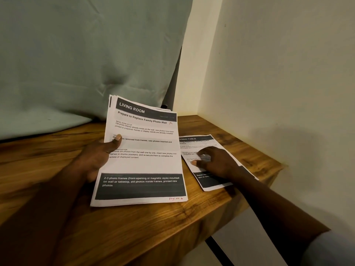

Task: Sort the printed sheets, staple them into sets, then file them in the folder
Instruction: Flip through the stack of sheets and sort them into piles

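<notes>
You are early in the sort. Your left hand [96, 158] grips the stack of printed sheets [146, 162], thumb clamped on the top page headed LIVING ROOM, and the stack's lower edge sits on the wooden table [240, 148]. Just right of the stack, one sheet [209, 181] lies flat under your right hand [217, 162]. Its bent fingers rest on the sheet; whether they pinch it cannot be told. No stapler or folder shows, so stapling and filing seem wholly ahead. Behind the stack hangs a grey-green cloth [76, 64]; right of it stands a cream wall [288, 73].
</notes>
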